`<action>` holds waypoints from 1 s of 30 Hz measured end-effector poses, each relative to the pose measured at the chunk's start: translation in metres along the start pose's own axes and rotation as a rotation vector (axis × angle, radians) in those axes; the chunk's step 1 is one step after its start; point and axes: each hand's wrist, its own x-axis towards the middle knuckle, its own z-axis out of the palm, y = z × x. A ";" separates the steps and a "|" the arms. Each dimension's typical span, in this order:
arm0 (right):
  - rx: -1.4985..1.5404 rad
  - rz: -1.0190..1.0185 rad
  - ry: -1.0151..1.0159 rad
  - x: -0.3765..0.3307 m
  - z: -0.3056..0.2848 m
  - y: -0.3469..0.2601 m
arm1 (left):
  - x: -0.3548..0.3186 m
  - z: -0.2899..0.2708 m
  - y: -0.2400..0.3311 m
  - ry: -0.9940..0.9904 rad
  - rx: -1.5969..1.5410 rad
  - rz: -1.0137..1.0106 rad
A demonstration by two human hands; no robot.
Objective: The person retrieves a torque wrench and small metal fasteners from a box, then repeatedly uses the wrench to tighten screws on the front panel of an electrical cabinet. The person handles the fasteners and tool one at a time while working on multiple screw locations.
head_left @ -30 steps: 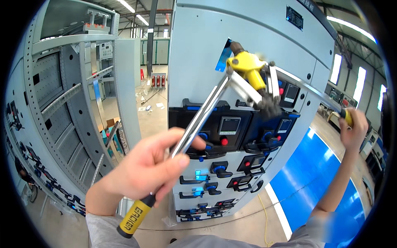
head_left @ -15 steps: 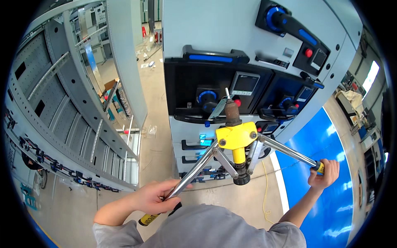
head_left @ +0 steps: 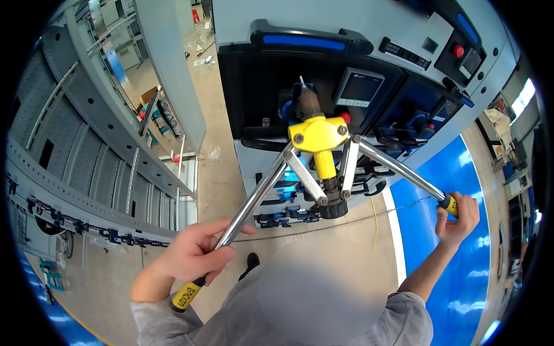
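A two-handled lever riveter is held up in front of me, its yellow head (head_left: 316, 135) in the middle of the view. From its brown, worn nose (head_left: 309, 102) a thin metal pin points away toward the cabinet. Its chrome levers stand spread wide apart. My left hand (head_left: 193, 251) wraps the left lever (head_left: 249, 209) just above its yellow-and-black grip (head_left: 186, 295). On the far right, my right hand (head_left: 460, 222) closes around the grip of the other lever (head_left: 404, 171). Whether the nose touches the cabinet front I cannot tell.
A grey switchgear cabinet (head_left: 231, 20) with black drawer panels, blue-marked handles and red buttons stands ahead. An open metal frame (head_left: 75, 144) rises on the left. A blue floor strip (head_left: 444, 254) runs on the right, with a yellow cord (head_left: 375, 230) beside it.
The riveter's head has risen in view and shifted slightly left, its nose now over the drawer panel. Both hands keep their hold, levers still spread. The cabinet appears closer.
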 end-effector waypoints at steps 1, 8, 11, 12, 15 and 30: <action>0.000 0.006 -0.016 0.004 -0.004 -0.001 | -0.001 -0.001 0.008 0.004 -0.025 -0.007; 0.080 0.077 -0.145 0.011 -0.025 -0.002 | -0.010 0.000 0.042 0.100 -0.187 -0.061; 0.115 0.137 -0.216 0.020 -0.037 -0.007 | -0.009 0.008 0.058 0.206 -0.230 -0.023; 0.117 0.150 -0.233 0.024 -0.043 -0.009 | -0.008 0.002 0.061 0.158 -0.261 -0.016; 0.128 0.161 -0.259 0.031 -0.052 -0.010 | -0.008 -0.024 0.063 -0.071 -0.415 -0.006; 0.004 0.348 -0.294 0.035 -0.096 -0.044 | -0.065 -0.049 0.038 -0.261 -0.318 0.989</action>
